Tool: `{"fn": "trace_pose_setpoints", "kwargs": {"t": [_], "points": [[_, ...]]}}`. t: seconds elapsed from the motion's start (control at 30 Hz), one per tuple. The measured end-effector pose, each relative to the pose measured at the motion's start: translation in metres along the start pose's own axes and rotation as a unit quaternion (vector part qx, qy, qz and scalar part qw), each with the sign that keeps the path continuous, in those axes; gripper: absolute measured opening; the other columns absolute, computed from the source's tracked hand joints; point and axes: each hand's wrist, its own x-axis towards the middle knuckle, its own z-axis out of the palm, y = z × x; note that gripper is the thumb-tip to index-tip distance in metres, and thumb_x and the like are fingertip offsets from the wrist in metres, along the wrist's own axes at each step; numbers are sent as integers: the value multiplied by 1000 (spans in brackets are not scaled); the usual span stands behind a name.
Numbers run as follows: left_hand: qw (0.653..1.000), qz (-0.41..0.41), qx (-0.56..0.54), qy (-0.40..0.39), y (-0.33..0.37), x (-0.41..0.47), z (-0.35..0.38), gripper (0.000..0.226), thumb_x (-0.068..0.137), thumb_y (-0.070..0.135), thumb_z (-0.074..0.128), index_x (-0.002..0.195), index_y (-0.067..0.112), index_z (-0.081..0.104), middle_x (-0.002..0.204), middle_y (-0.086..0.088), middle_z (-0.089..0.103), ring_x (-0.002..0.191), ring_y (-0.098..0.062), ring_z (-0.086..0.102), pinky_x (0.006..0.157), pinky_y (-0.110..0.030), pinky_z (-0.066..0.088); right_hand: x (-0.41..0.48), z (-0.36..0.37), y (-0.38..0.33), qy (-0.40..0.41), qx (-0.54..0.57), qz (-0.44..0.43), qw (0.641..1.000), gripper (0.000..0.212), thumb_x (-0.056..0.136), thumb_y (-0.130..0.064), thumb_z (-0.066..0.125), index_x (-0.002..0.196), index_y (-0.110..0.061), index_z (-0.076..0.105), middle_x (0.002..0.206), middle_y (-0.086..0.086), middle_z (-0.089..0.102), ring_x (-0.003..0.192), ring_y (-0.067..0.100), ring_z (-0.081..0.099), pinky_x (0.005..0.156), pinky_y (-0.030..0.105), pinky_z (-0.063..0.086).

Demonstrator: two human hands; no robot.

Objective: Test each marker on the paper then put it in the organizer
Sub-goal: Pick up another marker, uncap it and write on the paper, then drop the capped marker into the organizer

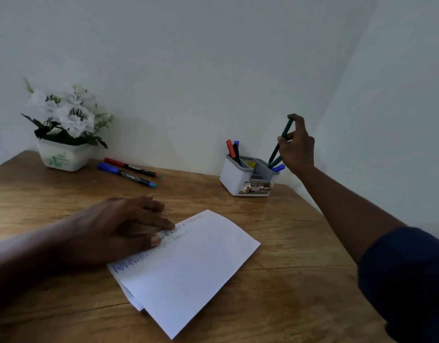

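Ideally the right hand [296,144], pinching the green marker [281,142], lowers it straight into the organizer [248,180] (left hand [119,226] flat on the paper [188,268]).

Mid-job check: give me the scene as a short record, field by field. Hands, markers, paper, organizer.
right hand: right hand holds a green-capped marker tilted over the organizer's right side
left hand: left hand flat on the paper's left edge
paper: folded white sheet on the wooden table, scribbles along its left edge
organizer: white and grey, near the wall
markers in organizer: red and blue at left; green and blue at right
markers on table: red and blue, capped, beside the flower pot
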Motion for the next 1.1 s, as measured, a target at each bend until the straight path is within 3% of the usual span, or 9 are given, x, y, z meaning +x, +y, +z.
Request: {"fn": "trace_pose_setpoints", "kwargs": {"t": [0.17, 0.3, 0.4, 0.53, 0.6, 0.77, 0.87, 1.0, 1.1], "points": [[1000, -9, -6, 1, 2, 0, 0, 45, 79, 77, 46, 124, 75, 43, 145, 45, 28, 133, 15, 32, 110, -24, 38, -17, 19, 20, -28, -123, -10, 992, 36, 86, -23, 66, 121, -28, 58, 91, 2, 76, 100, 32, 66, 90, 46, 50], [1000, -10, -5, 6, 5, -1, 0, 41, 84, 71, 51, 125, 71, 47, 146, 43, 29, 134, 12, 34, 113, -28, 38, -14, 17, 30, -55, -149, 71, 985, 24, 87, -34, 59, 108, -27, 68, 101, 6, 75, 110, 35, 60, 95, 46, 50], [1000, -12, -4, 9, 5, -2, -1, 38, 87, 68, 53, 125, 71, 48, 148, 41, 29, 135, 11, 34, 114, -31, 37, -8, 6, 31, -80, -202, 54, 975, 31, 91, -43, 55, 104, -21, 72, 98, 10, 74, 100, 35, 65, 91, 44, 52], [1000, -13, -1, 6, 5, -2, -1, 38, 88, 67, 53, 125, 71, 47, 148, 40, 30, 136, 10, 34, 115, -33, 37, -7, -15, 33, -93, -323, -45, 941, 60, 100, -53, 38, 84, -8, 73, 74, 11, 69, 75, 33, 64, 79, 44, 53], [1000, -15, 4, 7, 7, -3, 0, 37, 89, 66, 53, 125, 70, 48, 149, 39, 30, 136, 10, 34, 115, -32, 37, -8, -28, 32, -111, -365, -87, 920, 66, 101, -57, 31, 85, -8, 74, 73, 10, 68, 76, 33, 63, 78, 42, 51], [999, -33, 15, -9, 21, -5, -6, 37, 94, 58, 53, 131, 62, 49, 153, 34, 28, 137, 7, 35, 114, -30, 37, -15, -43, 2, 1, -306, -212, 928, 45, 100, -45, 43, 105, -11, 73, 98, 12, 72, 97, 34, 61, 81, 44, 45], [998, -49, 30, -5, 26, -7, -6, 47, 94, 59, 52, 140, 56, 42, 155, 29, 29, 139, 4, 32, 116, -30, 33, -32, -33, -35, 16, -269, -323, 907, 33, 97, -37, 49, 102, -14, 71, 95, 6, 72, 94, 28, 61, 81, 41, 40], [995, -84, 37, 34, 24, -12, -8, 62, 90, 66, 52, 148, 50, 34, 155, 26, 30, 141, 0, 30, 119, -34, 29, -62, 8, -85, -57, -239, -357, 901, 34, 93, -37, 51, 75, -17, 71, 69, 0, 68, 74, 22, 58, 73, 37, 39], [992, -103, 39, 59, 19, -12, -13, 55, 93, 60, 54, 145, 45, 41, 155, 20, 37, 140, -2, 36, 118, -37, 31, -77, 50, -111, -190, -129, -301, 926, 29, 91, -36, 53, 80, -18, 73, 74, -3, 70, 72, 17, 60, 69, 34, 49]]}}
